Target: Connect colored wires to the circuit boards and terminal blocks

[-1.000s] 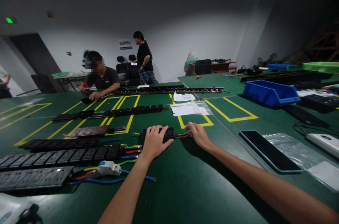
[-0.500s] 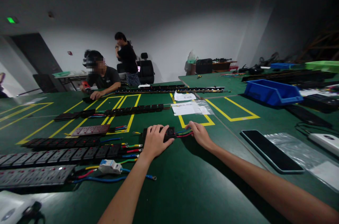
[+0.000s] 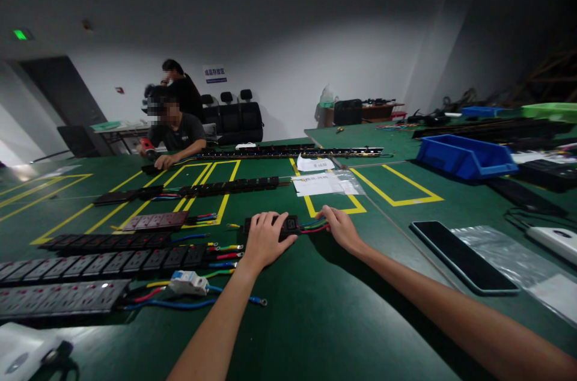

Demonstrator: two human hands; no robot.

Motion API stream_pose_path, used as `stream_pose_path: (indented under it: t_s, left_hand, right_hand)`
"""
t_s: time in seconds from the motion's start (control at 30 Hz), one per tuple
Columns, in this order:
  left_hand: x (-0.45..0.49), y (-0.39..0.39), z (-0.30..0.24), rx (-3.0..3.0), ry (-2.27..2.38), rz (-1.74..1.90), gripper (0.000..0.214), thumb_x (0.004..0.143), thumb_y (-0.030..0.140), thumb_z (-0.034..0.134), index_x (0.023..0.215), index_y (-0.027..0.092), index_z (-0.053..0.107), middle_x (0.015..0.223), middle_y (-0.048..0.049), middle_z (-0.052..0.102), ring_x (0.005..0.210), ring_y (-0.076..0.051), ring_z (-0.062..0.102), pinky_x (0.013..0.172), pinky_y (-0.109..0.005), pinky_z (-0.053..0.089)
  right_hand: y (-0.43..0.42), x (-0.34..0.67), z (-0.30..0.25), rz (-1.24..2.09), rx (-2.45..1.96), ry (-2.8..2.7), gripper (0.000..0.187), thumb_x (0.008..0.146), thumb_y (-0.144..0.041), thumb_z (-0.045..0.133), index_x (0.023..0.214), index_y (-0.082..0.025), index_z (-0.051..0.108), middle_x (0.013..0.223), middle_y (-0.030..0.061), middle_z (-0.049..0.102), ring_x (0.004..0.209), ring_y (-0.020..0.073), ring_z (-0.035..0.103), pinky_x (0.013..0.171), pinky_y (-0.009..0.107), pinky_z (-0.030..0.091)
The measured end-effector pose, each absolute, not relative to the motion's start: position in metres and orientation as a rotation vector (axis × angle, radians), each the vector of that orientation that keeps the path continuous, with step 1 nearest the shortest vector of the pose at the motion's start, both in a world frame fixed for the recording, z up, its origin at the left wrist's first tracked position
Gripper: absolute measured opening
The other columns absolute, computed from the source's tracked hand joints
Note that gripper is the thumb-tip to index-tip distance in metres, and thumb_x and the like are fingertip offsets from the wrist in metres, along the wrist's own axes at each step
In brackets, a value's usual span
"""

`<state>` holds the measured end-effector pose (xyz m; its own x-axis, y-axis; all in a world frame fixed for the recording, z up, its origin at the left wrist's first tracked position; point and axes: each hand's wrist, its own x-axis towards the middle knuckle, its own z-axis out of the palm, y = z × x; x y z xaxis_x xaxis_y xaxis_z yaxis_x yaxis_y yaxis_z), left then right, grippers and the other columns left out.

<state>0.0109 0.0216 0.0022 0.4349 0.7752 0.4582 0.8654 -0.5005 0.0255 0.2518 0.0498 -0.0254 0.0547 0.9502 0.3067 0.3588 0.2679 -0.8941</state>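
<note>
Under my left hand [image 3: 267,241] lies a short black socket block [image 3: 292,224], flat on the green table. The fingers curve over its far edge with the thumb along the near side, so most of it is hidden. Colored wires [image 3: 314,226], green, blue and red among them, run out of its right end. My right hand [image 3: 341,229] pinches them near their far ends, which its fingers cover. A short yellow-tipped wire [image 3: 233,226] shows at the block's left end.
Left of my hands lie several socket strips [image 3: 112,265] with lugged wires and a small white breaker [image 3: 188,283]. To the right are a phone [image 3: 464,258], a plastic bag [image 3: 491,249] and a blue bin [image 3: 464,158]. Across the table a co-worker [image 3: 180,131] holds a red tool [image 3: 146,145].
My hands keep the same hold on the block and wires. In the background, the standing person has moved left, uncovering chairs and a wall sign.
</note>
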Motion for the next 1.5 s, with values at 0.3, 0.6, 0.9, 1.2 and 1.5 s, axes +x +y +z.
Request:
stream_pose_path:
  t_s: [0.3, 0.6, 0.9, 1.2, 1.5]
  left_hand:
    - [0.011, 0.022, 0.002, -2.471, -1.441, -0.62, 0.058, 0.092, 0.06, 0.056, 0.137, 0.023, 0.054, 0.123, -0.0098, 0.062, 0.115, -0.029, 0.053, 0.101, -0.047, 0.037]
    - [0.01, 0.022, 0.001, -2.441, -1.437, -0.659, 0.059, 0.093, 0.058, 0.057, 0.139, 0.023, 0.052, 0.123, -0.0103, 0.061, 0.115, -0.028, 0.053, 0.101, -0.046, 0.038]
    - [0.009, 0.026, 0.001, -2.419, -1.413, -0.615, 0.062, 0.095, 0.063, 0.047, 0.14, 0.021, 0.052, 0.12, -0.0124, 0.061, 0.109, -0.028, 0.054, 0.095, -0.045, 0.041]
    - [0.009, 0.024, 0.005, -2.357, -1.388, -0.639, 0.064, 0.092, 0.068, 0.048, 0.136, 0.023, 0.056, 0.115, -0.0123, 0.062, 0.104, -0.029, 0.055, 0.091, -0.044, 0.041]
    - [0.007, 0.024, 0.001, -2.278, -1.356, -0.743, 0.066, 0.092, 0.069, 0.045, 0.134, 0.02, 0.059, 0.114, -0.0128, 0.063, 0.104, -0.028, 0.055, 0.092, -0.044, 0.04]
  right_hand:
    - [0.05, 0.252, -0.026, 0.713, -1.281, -1.496, 0.061, 0.092, -0.062, 0.037, 0.077, -0.015, 0.072, 0.056, 0.0017, 0.056, 0.051, 0.0163, 0.05, 0.054, 0.029, 0.038]
    - [0.048, 0.252, -0.022, 0.768, -1.223, -1.408, 0.065, 0.089, -0.071, 0.04, 0.077, -0.016, 0.072, 0.055, 0.0017, 0.053, 0.051, 0.0161, 0.048, 0.051, 0.028, 0.037]
    - [0.048, 0.256, -0.02, 1.012, -1.136, -1.227, 0.069, 0.085, -0.077, 0.043, 0.076, -0.015, 0.071, 0.047, -0.0011, 0.044, 0.042, 0.0111, 0.038, 0.039, 0.022, 0.025]
    - [0.05, 0.259, -0.016, 1.266, -1.073, -1.05, 0.06, 0.084, -0.071, 0.05, 0.081, -0.014, 0.069, 0.045, -0.002, 0.046, 0.038, 0.0092, 0.035, 0.036, 0.02, 0.021]
    - [0.047, 0.255, -0.005, 1.692, -0.916, -0.76, 0.043, 0.093, -0.054, 0.047, 0.079, -0.017, 0.064, 0.045, -0.0044, 0.04, 0.035, 0.0074, 0.026, 0.036, 0.02, 0.02]
